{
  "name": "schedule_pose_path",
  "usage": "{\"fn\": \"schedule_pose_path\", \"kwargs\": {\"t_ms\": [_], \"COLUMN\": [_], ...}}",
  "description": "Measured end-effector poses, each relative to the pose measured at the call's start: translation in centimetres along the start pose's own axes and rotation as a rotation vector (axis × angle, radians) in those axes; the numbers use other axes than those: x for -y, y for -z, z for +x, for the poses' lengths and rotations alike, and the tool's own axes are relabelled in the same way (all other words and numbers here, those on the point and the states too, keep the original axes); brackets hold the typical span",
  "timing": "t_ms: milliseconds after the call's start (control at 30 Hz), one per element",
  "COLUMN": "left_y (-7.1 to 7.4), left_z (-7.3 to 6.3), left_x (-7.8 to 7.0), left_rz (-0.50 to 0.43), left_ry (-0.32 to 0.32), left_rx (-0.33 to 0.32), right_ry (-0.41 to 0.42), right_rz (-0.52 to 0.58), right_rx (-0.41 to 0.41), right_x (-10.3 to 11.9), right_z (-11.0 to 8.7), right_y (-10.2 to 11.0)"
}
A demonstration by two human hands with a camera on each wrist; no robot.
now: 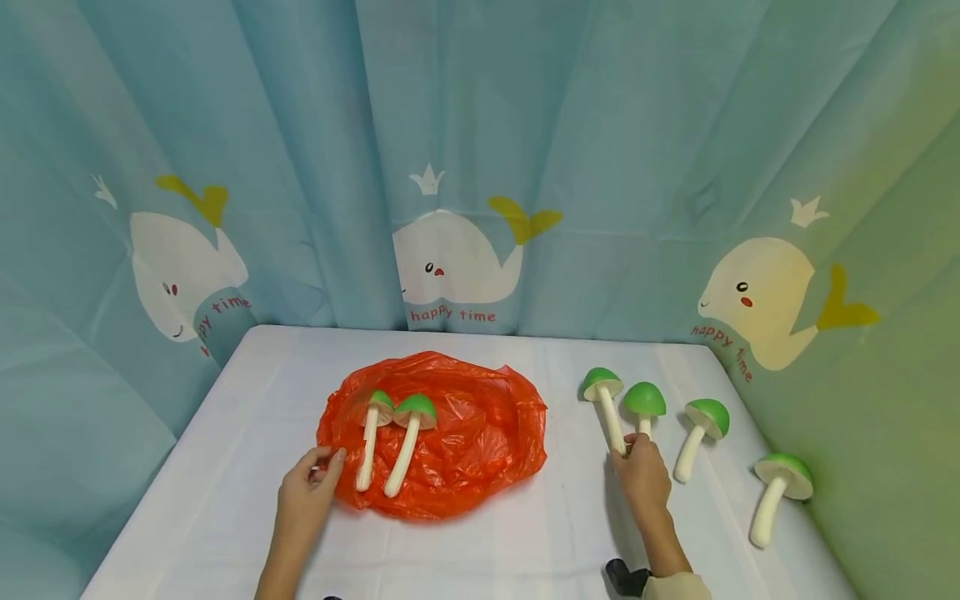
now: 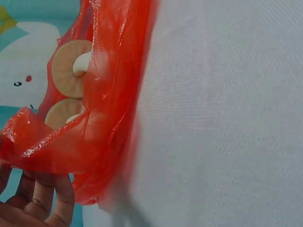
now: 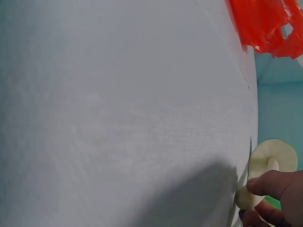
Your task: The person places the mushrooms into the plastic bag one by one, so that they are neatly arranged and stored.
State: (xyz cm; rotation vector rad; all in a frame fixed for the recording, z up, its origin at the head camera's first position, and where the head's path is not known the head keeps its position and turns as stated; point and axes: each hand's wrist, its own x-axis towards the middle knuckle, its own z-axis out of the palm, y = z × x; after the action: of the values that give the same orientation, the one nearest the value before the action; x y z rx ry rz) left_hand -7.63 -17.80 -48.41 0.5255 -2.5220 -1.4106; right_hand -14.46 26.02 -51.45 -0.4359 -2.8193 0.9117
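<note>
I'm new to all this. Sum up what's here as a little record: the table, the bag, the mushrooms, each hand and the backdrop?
Table: covered in white
Red bag: crinkled, spread open on the table
In the bag: two mushrooms, green caps, pale stems
Outside the bag: four mushrooms, to its right
Left hand: holds the bag's near-left edge
Right hand: pinches the stem of the leftmost loose mushroom
Backdrop: blue curtain with white whales, "happy time"
</note>
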Motion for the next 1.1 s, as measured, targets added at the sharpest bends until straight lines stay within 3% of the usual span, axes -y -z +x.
{"fn": "schedule_pose_path", "kwargs": {"t_ms": [167, 333, 433, 733, 1000, 1100], "left_y": [0.1, 0.1, 0.1, 0.1, 0.2, 0.1], "left_z": [0.0, -0.1, -0.1, -0.1, -0.2, -0.2], "left_x": [0.0, -0.1, -0.1, -0.1, -0.3, -0.3], "left_rz": [0.0, -0.003, -0.005, -0.011, -0.008, -0.011], "left_ry": [-0.008, -0.019, -0.015, -0.002, 0.005, 0.003], "left_rx": [-0.002, -0.011, -0.019, -0.009, -0.003, 0.002], "right_ry": [-0.002, -0.002, -0.043, -0.302, -0.424, -0.431], "right_rz": [0.029, 0.149, 0.238, 0.776, 1.143, 1.22], "right_rx": [-0.004, -0.042, -0.027, 0.215, 0.28, 0.29], "right_x": [0.1, 0.3, 0.4, 0.4, 0.8, 1.2], "right_z": [0.1, -0.4, -0.3, 0.6, 0.7, 0.7], "right_y": [-0.1, 0.1, 0.2, 0.7, 1.2, 1.4]}}
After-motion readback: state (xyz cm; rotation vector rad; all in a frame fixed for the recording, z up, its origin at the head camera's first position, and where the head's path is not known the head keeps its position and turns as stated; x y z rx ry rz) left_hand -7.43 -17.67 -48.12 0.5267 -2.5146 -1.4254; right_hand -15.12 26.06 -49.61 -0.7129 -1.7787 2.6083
